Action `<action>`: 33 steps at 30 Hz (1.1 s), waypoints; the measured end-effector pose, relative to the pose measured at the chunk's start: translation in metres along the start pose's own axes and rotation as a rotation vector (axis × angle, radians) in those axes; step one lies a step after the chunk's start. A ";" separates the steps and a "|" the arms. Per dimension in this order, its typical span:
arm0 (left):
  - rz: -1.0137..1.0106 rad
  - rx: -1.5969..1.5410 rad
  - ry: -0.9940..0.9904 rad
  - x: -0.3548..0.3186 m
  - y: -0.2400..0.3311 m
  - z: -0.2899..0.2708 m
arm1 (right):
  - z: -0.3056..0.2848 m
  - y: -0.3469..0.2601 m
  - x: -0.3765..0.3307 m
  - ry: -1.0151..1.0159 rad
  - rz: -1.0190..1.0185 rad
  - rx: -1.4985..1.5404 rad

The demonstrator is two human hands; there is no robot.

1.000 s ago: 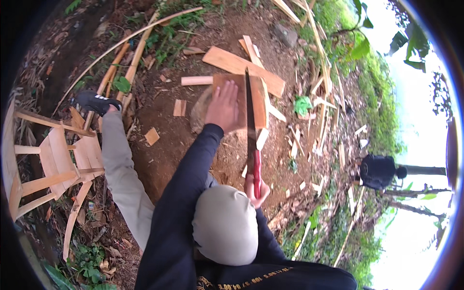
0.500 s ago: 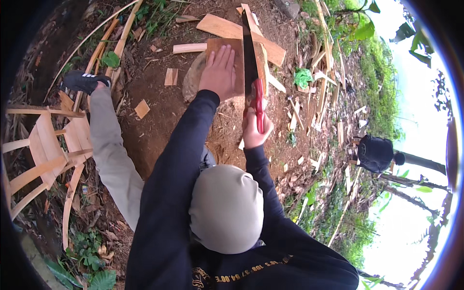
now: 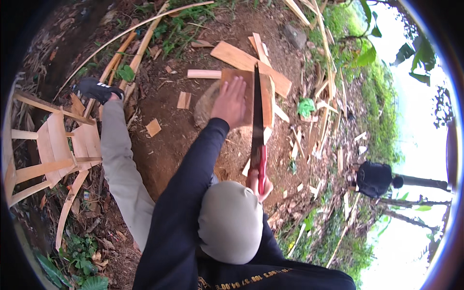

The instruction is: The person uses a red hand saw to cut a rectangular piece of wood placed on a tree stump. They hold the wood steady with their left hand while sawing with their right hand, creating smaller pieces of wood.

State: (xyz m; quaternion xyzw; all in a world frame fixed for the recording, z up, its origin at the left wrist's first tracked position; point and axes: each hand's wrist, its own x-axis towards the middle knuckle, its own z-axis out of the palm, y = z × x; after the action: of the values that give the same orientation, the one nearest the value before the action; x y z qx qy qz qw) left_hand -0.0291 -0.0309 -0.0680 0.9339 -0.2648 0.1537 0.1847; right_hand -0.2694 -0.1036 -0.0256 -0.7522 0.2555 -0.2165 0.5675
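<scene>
My left hand lies flat with its fingers stretched out on a square brown board. The board rests on a round wooden stump. My right hand is closed round the red handle of a handsaw. The saw's dark blade points away from me along the right side of the board, its tip near the board's far edge. How deep the blade sits in the wood, if at all, I cannot tell. My bent knee in khaki cloth hides part of my right forearm.
Planks lie behind the stump, and small wood offcuts lie on the dirt. A slatted wooden frame stands at the left near my outstretched leg. A green plastic bag and a black backpack are on the right.
The handsaw and my right hand have drawn back toward me along the board. My left hand stays flat on the board. The whole view has shifted slightly.
</scene>
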 end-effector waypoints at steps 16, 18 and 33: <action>-0.002 0.017 0.049 0.003 -0.010 0.011 | 0.041 0.026 0.070 0.034 0.021 0.296; -0.008 0.015 0.054 0.013 -0.026 0.006 | 0.030 0.022 0.042 -0.052 -0.052 0.151; -0.008 0.189 -0.046 0.018 -0.009 -0.002 | 0.042 0.010 0.062 0.025 -0.129 0.164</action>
State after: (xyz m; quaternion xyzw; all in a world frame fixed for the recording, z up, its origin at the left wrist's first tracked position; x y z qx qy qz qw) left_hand -0.0104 -0.0305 -0.0617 0.9515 -0.2497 0.1556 0.0901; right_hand -0.1967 -0.1138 -0.0446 -0.7154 0.1947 -0.2821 0.6088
